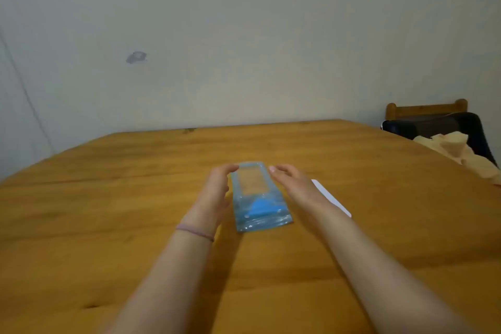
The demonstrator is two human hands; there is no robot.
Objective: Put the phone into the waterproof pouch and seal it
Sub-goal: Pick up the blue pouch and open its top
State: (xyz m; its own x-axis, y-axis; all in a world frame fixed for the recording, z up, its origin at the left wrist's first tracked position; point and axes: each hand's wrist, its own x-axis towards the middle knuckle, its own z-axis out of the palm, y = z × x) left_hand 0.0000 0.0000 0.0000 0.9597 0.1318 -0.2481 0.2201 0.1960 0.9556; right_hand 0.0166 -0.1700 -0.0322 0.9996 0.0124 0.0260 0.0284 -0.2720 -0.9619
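Flanking the waterproof pouch point(257, 198): left hand point(217, 190) on its left edge, right hand point(292, 184) on its right. Fingers of both are loose, lightly curved, gripping nothing; contact with the pouch edges cannot be told through the blur. The pouch is blue and clear and lies flat on the wooden table point(108, 198), long axis pointing away from me. The white phone point(333, 199) lies flat on the table just right of the pouch, partly hidden under my right wrist. Hair tie point(193, 231) on left wrist.
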